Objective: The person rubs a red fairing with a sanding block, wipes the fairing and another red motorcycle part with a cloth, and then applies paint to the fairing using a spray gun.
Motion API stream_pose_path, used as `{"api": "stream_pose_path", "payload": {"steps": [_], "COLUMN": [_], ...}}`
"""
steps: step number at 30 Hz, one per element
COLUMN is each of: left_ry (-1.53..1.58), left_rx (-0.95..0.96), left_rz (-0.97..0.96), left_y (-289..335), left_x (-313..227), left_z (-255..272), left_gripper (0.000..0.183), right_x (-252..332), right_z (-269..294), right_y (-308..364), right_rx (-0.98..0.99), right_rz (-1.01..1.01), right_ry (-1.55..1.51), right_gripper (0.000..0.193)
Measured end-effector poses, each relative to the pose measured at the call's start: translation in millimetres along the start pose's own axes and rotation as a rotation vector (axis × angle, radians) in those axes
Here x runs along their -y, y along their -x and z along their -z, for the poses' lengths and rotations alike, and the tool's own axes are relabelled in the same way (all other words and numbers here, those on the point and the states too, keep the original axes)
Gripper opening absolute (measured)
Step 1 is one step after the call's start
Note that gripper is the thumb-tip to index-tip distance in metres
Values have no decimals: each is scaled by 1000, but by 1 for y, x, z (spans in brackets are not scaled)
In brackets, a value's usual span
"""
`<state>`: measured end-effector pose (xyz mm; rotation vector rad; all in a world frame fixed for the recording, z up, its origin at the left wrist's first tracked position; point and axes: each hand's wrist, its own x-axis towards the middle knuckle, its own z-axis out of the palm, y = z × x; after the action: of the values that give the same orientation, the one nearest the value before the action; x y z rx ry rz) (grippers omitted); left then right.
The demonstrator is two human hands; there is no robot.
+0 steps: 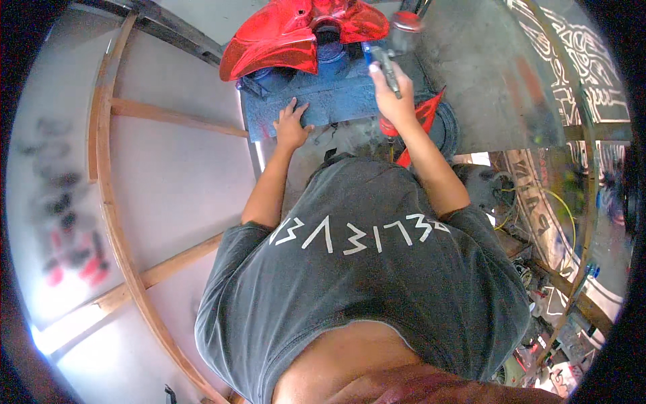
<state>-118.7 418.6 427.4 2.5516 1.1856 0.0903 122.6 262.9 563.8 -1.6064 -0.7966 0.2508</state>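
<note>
My right hand [395, 94] is wrapped round the handle of a spray gun [385, 65], in front of my chest to the right. A blurred cup with a red top [407, 25] shows just beyond the gun; whether it is joined to it I cannot tell. My left hand [293, 126] lies with fingers spread on the near part of a blue, speckled bench top [269, 111], holding nothing. At the far side of the bench a glossy red motorbike body panel [282, 37] rests on dark blue round supports [331, 59].
Beside my right forearm is a pointed red glossy piece [428, 114], next to a dark round coil or tyre [445, 131]. A wood-framed pale wall [182, 161] stands at my left. A yellow hose [568, 202] and clutter [538, 323] lie to the right.
</note>
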Motion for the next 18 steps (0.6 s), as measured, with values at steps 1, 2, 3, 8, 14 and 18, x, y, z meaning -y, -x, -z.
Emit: {"api": "stream_pose_path", "payload": {"steps": [1, 2, 3, 8, 14, 18], "left_ry": [2, 1, 7, 0, 68, 37], "left_rx": [-1, -3, -1, 8, 37, -1], "left_rz": [4, 3, -3, 12, 16, -11], "left_y": [1, 0, 0, 2, 1, 1], "left_x": [1, -1, -3, -4, 0, 3], "left_z": [0, 1, 3, 2, 5, 2], "left_gripper": [75, 75, 76, 76, 76, 76], "right_x": [6, 12, 17, 4, -4, -13], "right_z": [-4, -8, -12, -28, -9, 8], "right_y": [0, -1, -1, -1, -8, -15], "right_rx": [80, 107, 134, 80, -86, -172], "right_rz": [-26, -23, -21, 42, 58, 2], "right_ry": [-12, 17, 45, 77, 110, 106], "right_gripper": [24, 24, 24, 26, 28, 29]}}
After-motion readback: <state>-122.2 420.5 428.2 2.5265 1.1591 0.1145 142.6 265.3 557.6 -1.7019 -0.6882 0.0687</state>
